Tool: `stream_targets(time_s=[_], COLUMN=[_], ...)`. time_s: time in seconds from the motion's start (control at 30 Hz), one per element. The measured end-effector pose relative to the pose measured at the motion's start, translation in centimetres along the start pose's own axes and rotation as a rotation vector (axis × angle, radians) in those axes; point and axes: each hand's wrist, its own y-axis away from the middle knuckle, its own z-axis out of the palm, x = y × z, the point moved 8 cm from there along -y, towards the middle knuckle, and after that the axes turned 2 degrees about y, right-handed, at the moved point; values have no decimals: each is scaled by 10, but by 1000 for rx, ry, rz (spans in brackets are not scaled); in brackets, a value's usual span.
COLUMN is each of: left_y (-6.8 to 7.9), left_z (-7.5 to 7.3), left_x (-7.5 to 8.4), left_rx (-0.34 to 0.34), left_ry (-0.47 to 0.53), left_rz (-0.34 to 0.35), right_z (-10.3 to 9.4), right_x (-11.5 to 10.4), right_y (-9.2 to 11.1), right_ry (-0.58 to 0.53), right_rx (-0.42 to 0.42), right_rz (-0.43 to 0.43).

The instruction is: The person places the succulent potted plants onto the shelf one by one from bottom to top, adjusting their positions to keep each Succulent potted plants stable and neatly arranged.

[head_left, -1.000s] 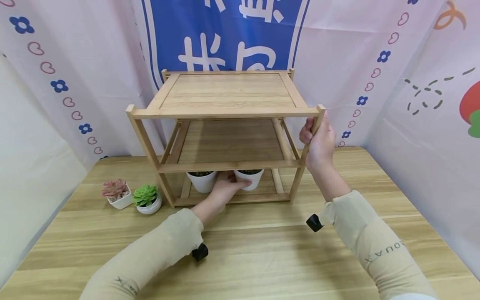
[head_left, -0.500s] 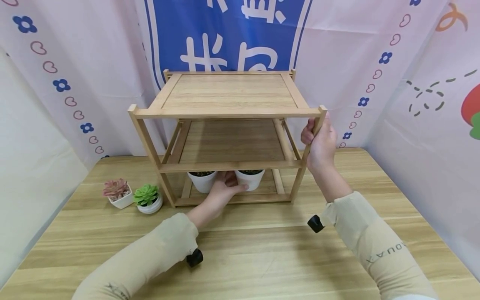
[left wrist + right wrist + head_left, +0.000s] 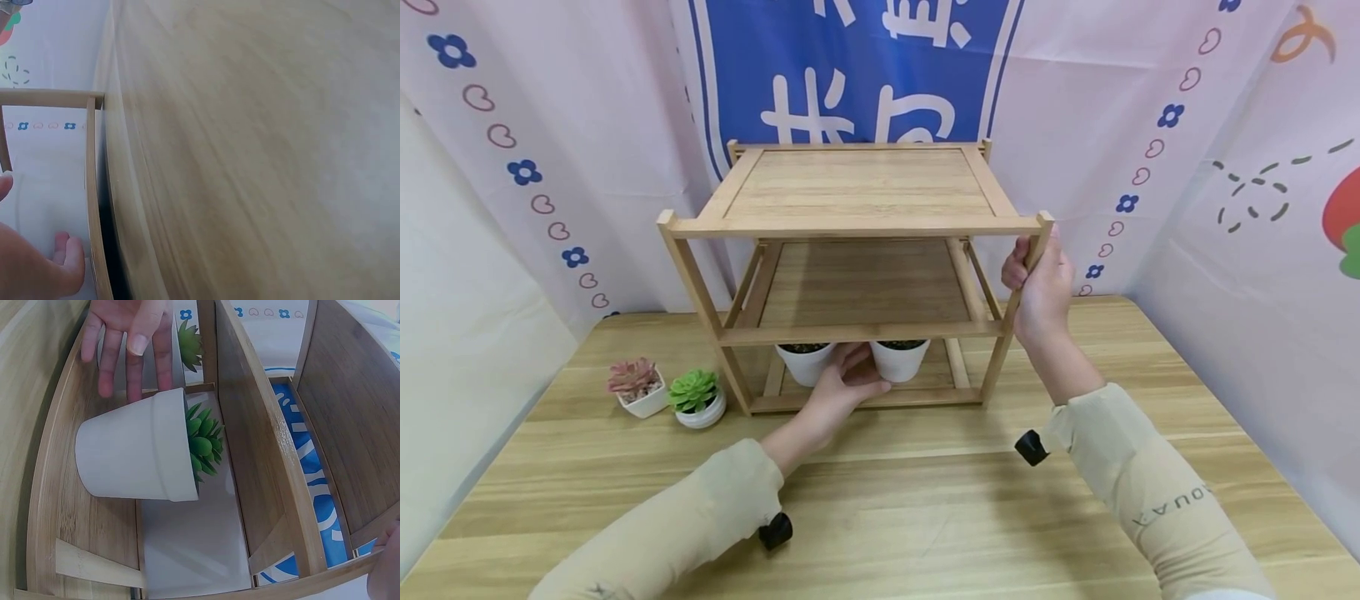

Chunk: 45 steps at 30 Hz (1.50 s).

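A three-tier wooden rack [image 3: 865, 187] stands on the table. On its bottom shelf are two white plant pots, a left pot [image 3: 805, 365] and a right pot [image 3: 898, 362]. My left hand [image 3: 838, 392] is between them, its fingers extended beside the right pot. In the right wrist view, that pot [image 3: 134, 450] holds a green succulent [image 3: 203, 444], and the left hand [image 3: 134, 344] is by its side with fingers spread. The middle shelf hides the plants in the head view. My right hand [image 3: 1043, 292] grips the rack's front right post.
Left of the rack, a pink succulent [image 3: 634, 385] in a square white pot sits by a green succulent [image 3: 695, 396] in a round white pot. The wooden tabletop [image 3: 925, 517] extends in front. A printed cloth [image 3: 1090, 108] hangs behind the rack.
My left hand has let go of the right pot and drawn back slightly to the left and towards me. My right hand has stayed on the post.
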Motion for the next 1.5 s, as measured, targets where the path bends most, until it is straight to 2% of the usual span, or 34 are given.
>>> stream_targets(time_s=[0.13,0.33,0.67,0.8,1.17,1.5], left_y=[3,7,14,17,24,39], left_z=[-4,-6,-7,-9,-18,-13], left_x=[0,-1,-6,-6,2,6], left_rx=[15,6,-61,-64,-39,-122], left_ry=[-57,-90,-135,-158,-228,-305], left_rz=[5,1,-45,-55,-27,39], right_z=[0,0,0,0,1,0], right_x=[0,0,0,0,0,0], right_y=[0,0,0,0,1,0], right_ry=[-7,-14,-17,-12,-17,-6], right_rx=[3,10,12,10,4,-5], right_rz=[1,1,5,8,3,6])
